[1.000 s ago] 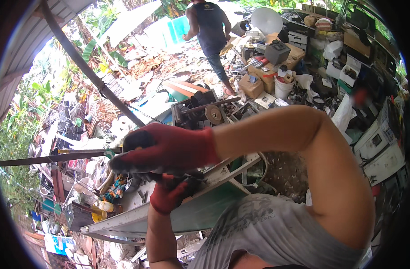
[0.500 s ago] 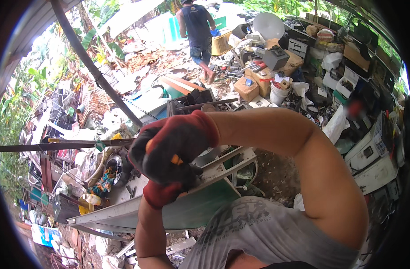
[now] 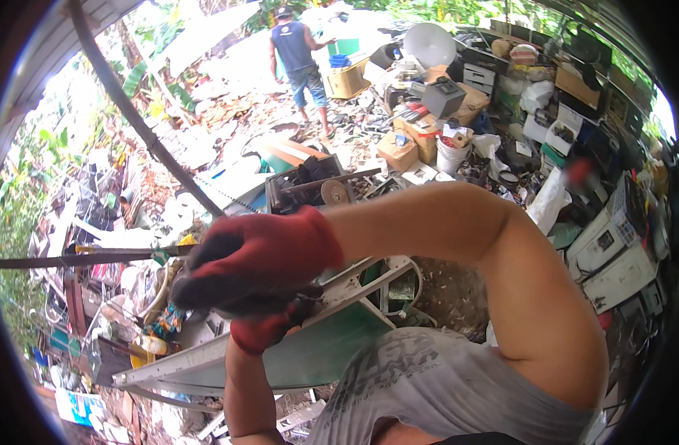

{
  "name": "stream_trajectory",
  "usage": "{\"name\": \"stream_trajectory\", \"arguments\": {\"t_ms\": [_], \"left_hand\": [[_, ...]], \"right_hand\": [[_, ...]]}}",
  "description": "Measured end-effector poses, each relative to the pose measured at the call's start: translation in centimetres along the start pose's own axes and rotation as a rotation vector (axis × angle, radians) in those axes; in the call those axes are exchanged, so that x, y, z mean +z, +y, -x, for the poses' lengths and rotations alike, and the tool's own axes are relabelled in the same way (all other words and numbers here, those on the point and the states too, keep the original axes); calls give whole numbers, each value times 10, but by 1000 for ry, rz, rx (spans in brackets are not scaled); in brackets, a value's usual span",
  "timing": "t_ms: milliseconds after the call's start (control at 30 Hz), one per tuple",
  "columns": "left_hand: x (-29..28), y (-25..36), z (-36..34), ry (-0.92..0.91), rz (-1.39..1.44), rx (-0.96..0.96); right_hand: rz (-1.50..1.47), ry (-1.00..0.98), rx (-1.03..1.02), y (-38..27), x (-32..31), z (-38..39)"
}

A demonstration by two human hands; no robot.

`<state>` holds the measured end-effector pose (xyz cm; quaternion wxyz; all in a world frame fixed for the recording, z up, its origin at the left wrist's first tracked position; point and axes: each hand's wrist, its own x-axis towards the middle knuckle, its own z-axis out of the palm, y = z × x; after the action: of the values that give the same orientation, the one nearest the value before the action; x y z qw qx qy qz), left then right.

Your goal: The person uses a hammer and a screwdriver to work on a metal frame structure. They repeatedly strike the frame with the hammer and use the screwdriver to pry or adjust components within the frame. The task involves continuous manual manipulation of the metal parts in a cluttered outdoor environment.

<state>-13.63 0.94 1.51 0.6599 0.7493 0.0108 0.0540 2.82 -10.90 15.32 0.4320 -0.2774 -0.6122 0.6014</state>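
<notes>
My right hand (image 3: 258, 263), in a red and black glove, is closed and raised over the metal frame at centre; whatever it grips is hidden. Just beneath it my left hand (image 3: 269, 330), gloved alike, is closed at the pale metal rail (image 3: 354, 289), on something too hidden to make out. A green panel (image 3: 317, 348) slopes below the rail. Behind my hands sits an open dark metal casing with a brown disc (image 3: 334, 191).
A co-worker (image 3: 295, 63) stands among scrap at the back. Boxes (image 3: 395, 152), a white bucket (image 3: 451, 156) and stacked appliances (image 3: 607, 259) crowd the right. A slanting pole (image 3: 154, 141) and a dark horizontal bar (image 3: 72, 263) cross the left.
My right hand has rolled and moved left and down since half a second ago; the orange bit seen in it is hidden now. The co-worker has stepped further back.
</notes>
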Motion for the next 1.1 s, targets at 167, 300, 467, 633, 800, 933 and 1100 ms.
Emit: {"name": "stream_trajectory", "arguments": {"t_ms": [167,300,467,633,800,933,1100], "left_hand": [[-6,3,-4,-150,570,-82],[2,-22,23,165,87,185],[16,0,-7,148,-31,247],[8,1,11,187,16,218],[8,10,-3,164,-23,238],[2,12,-8,159,-140,236],[0,10,-7,132,-161,252]], "right_hand": [[-164,-338,-60,12,-7,-21],[212,290,-155,5,4,-11],[470,719,-439,16,21,19],[342,629,-530,16,36,4],[534,803,-576,25,24,1],[639,718,-496,34,14,8],[916,598,-438,32,6,21]]}}
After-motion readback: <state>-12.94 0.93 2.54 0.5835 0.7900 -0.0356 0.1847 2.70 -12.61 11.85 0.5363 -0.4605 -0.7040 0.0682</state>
